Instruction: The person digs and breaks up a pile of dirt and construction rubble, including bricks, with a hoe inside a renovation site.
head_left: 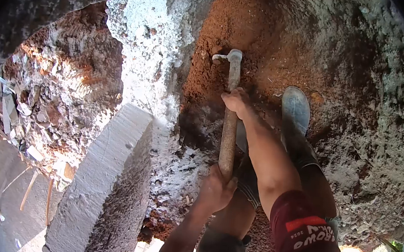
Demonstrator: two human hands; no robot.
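A pickaxe [229, 134] with a long, worn wooden handle stretches away in front of me. Its pale metal head [233, 55] rests against loose reddish-brown soil [247, 16], with a short prong showing on the left and the rest hidden. My right hand [237, 101] is wrapped round the upper handle, below the head. Close to the handle's near end, my left hand [217, 190] grips it too. A dusty boot [297, 107] stands on the ground right of the handle, and the other foot is mostly hidden behind my right forearm.
Rough, whitish earth walls [378, 106] enclose the pit on the right and above. On the left, a concrete beam [101, 179] slants up against a sunlit pale column [146, 45]. Beyond it lie broken rubble [38, 117] and a grey floor [1, 178] with sticks.
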